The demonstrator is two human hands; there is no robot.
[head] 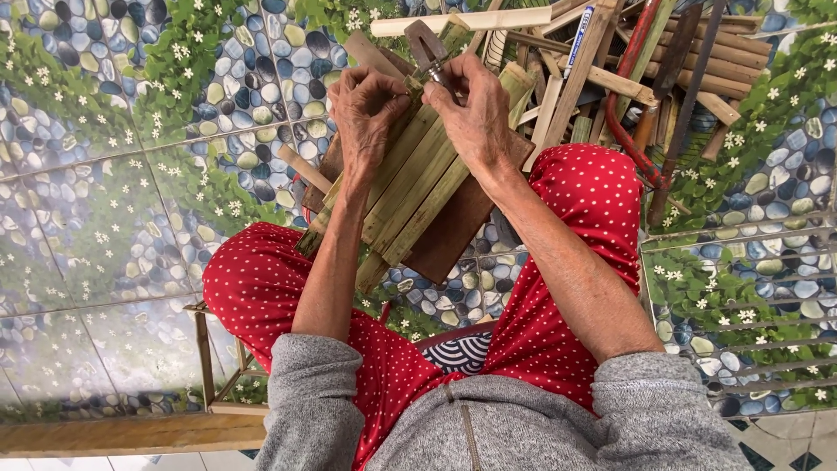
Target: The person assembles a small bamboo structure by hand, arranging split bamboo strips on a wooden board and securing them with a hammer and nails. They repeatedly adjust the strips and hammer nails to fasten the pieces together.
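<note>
Head view only: we see the left hand (366, 113) curled, fingers pressed down on the top end of a bundle of split bamboo strips (414, 187), gripping them. The right hand (478, 118) is closed around a dark-handled knife (429, 54), thumb and fingers pinching the handle, blade end at the strips' upper end; we cannot tell whether the blade is in the bamboo. The strips lie side by side, tilted, on a brown wooden board (453, 231) resting across the knees, between the legs in red dotted trousers (584, 196). Grey sleeves (309, 392) at the bottom. Beyond the hands, a pile of loose bamboo sticks and offcuts (602, 78) with a red tube (628, 105) through it and a blue-and-white pen (577, 35). Floor is a pebble-and-leaf patterned tile (105, 174). A wooden frame (209, 366) at lower left, a wire rack (767, 296) at right.
</note>
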